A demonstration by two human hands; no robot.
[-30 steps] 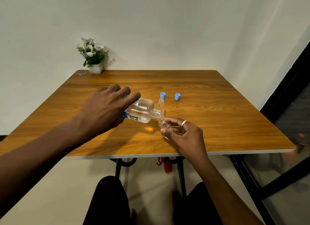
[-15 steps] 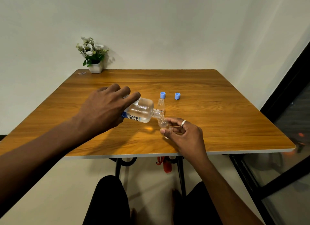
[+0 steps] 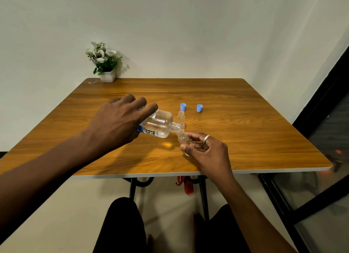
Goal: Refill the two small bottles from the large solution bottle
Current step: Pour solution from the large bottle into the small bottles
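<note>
The left hand (image 3: 117, 124) has its grip around the large bottle (image 3: 159, 125), tipped with its mouth at a small bottle (image 3: 182, 138) pinched in the right hand (image 3: 206, 152). The second small bottle (image 3: 181, 118) stands behind on the surface (image 3: 245, 132), near two caps (image 3: 191, 107).

Both forearms were bare, no sleeves in view. The right hand (image 3: 209, 154) wore a plain silver ring (image 3: 206, 138) on one finger. Dark trousers (image 3: 120, 226) covered both legs.

A potted white-flowered plant (image 3: 105, 64) stands at the wooden table's (image 3: 245, 139) far left corner by the wall.
</note>
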